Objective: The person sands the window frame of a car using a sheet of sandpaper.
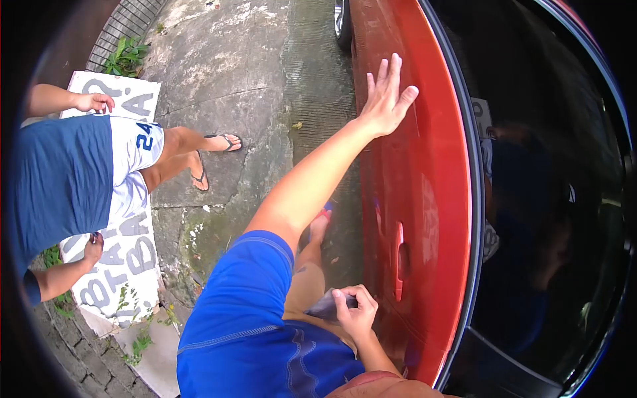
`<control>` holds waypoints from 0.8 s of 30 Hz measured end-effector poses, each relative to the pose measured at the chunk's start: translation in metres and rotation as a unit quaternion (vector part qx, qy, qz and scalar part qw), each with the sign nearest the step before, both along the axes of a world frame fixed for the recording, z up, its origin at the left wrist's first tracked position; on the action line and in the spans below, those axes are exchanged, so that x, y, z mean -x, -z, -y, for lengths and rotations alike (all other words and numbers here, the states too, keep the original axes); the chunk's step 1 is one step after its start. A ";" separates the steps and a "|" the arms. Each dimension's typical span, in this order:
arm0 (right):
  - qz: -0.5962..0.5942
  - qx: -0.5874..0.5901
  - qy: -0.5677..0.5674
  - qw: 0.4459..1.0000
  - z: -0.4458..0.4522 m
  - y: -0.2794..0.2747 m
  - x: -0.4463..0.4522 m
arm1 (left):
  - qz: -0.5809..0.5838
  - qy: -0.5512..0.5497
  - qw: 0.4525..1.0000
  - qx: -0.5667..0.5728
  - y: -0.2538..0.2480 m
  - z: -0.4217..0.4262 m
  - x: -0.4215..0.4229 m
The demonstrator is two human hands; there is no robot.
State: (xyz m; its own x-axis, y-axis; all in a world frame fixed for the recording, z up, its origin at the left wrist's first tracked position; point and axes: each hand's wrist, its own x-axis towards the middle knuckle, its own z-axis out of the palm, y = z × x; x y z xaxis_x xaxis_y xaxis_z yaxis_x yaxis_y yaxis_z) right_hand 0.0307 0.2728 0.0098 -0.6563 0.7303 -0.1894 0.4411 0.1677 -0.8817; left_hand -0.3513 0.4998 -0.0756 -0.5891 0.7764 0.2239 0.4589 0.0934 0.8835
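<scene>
The left hand [385,109] lies spread, seemingly palm-in, against a glossy red metal car door [428,179] (firm contact is hard to confirm). Lower down, beside the same door, the right hand [358,313] is curled, apparently pinching a soft grey cloth [321,307]. Any grit under palm or cloth could scratch the paint; a slack pinch could drop the cloth onto the rough grey concrete [225,66].
</scene>
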 end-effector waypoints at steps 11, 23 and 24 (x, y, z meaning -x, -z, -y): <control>0.047 0.033 0.007 0.998 -0.048 0.013 0.064 | 0.001 0.001 0.999 0.033 0.024 -0.083 0.092; 0.054 0.060 0.039 0.996 -0.061 0.018 0.084 | -0.013 -0.046 0.993 0.107 0.049 -0.141 0.194; 0.050 0.062 0.042 0.996 -0.059 0.018 0.084 | -0.009 -0.048 0.992 0.117 0.048 -0.142 0.198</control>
